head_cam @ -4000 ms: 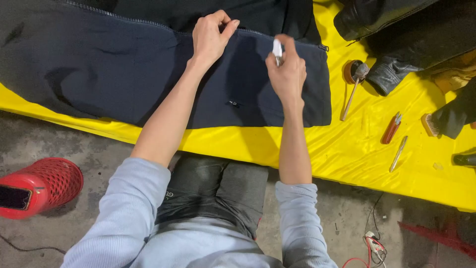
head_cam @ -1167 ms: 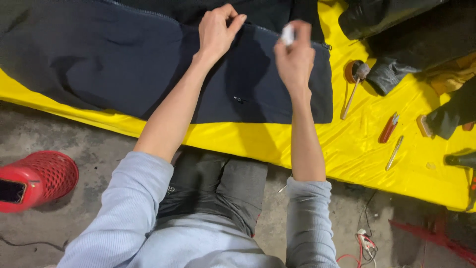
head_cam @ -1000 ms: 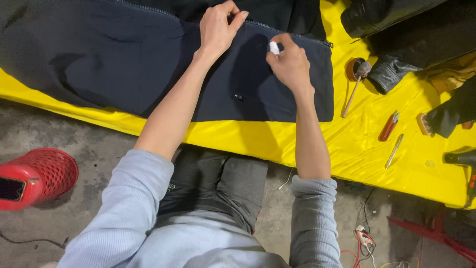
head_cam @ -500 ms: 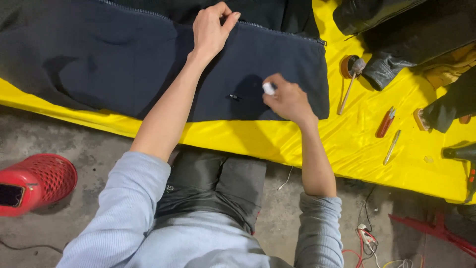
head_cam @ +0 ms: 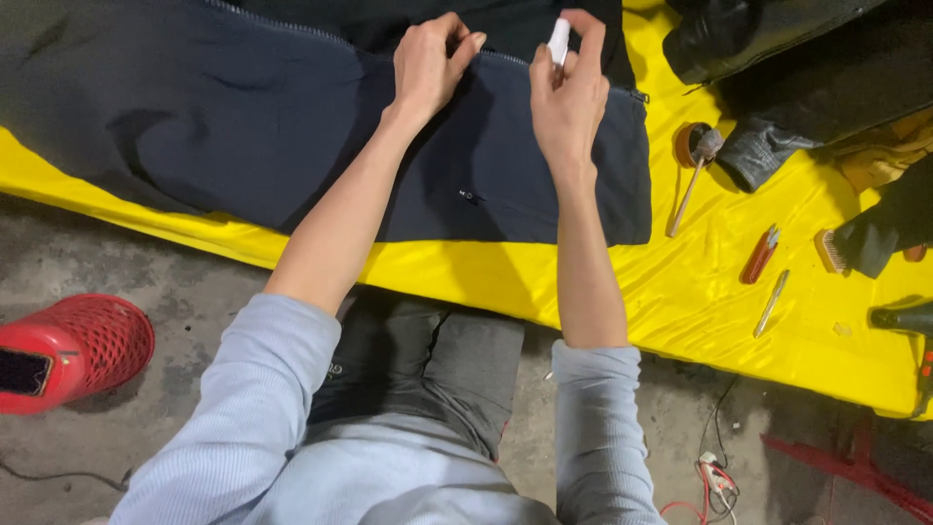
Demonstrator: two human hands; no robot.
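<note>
A dark navy garment [head_cam: 243, 126] with a zipper along its top edge lies spread on a yellow sheet [head_cam: 700, 301]. My left hand [head_cam: 432, 63] presses flat on the garment near the zipper, fingers apart. My right hand [head_cam: 569, 92] is raised just beside it and pinches a small white stick-like object [head_cam: 559, 41] between thumb and fingers, above the garment's upper edge. A small metal snap [head_cam: 469, 195] shows on the cloth below my hands.
On the sheet to the right lie a small hammer [head_cam: 692, 175], a red-handled tool [head_cam: 759, 255], a slim metal tool [head_cam: 772, 302] and a brush [head_cam: 829, 252], next to dark leather pieces [head_cam: 777, 58]. A red mesh shoe [head_cam: 73, 350] sits on the concrete floor at left. Wires [head_cam: 709, 476] trail at lower right.
My right hand dipped down to the middle of the garment with the white object, then rose back up to the zipper edge beside my left hand. The left hand stayed in place.
</note>
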